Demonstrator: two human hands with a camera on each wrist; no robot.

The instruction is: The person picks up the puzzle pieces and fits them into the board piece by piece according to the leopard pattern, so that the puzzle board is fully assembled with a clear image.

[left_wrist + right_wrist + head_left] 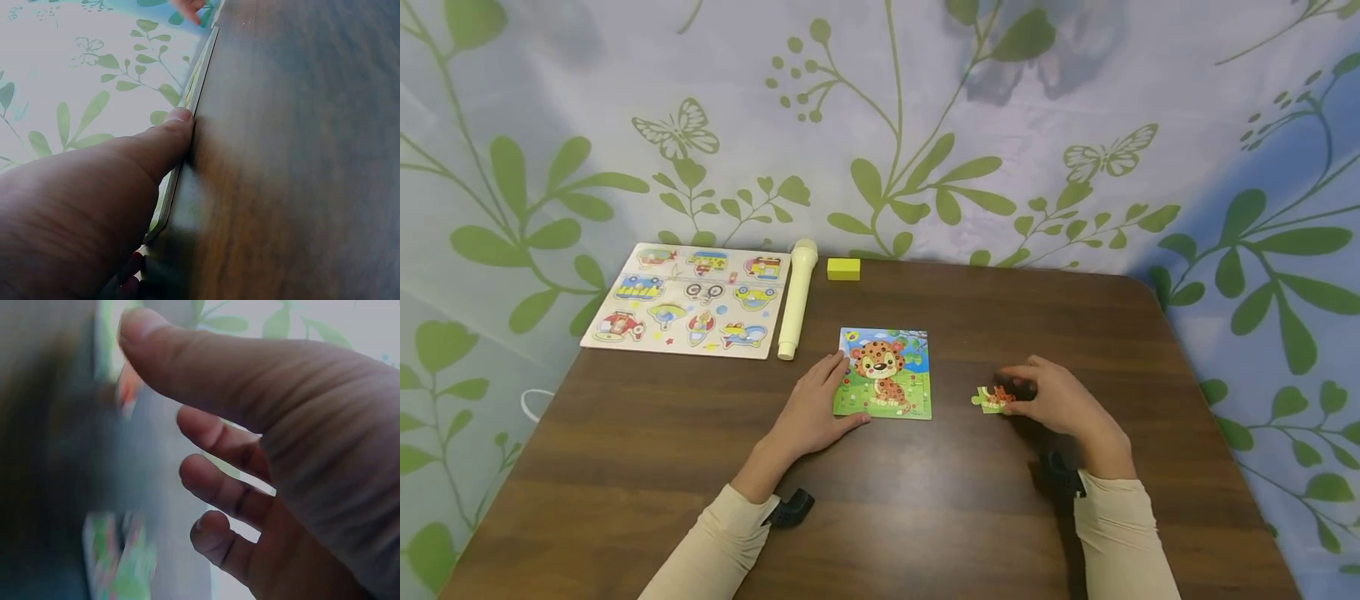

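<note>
A square puzzle board (883, 371) with a spotted leopard cub on grass lies flat on the wooden table. My left hand (812, 406) rests at its left side, fingers extended along the left edge and thumb by the bottom edge; in the left wrist view the thumb (178, 119) touches the board's rim. To the right of the board, my right hand (1060, 400) holds a small green and orange puzzle piece (992, 400) by thumb and finger. In the right wrist view the thumb (147, 331) covers part of it, and the index finger is hidden.
At the back left lies a wooden peg board (655, 337) with vehicle pictures. Beside it are a pale yellow toy microphone (796, 304) and a yellow block (843, 269). A leaf-patterned cloth (925, 108) hangs behind the table (910, 517).
</note>
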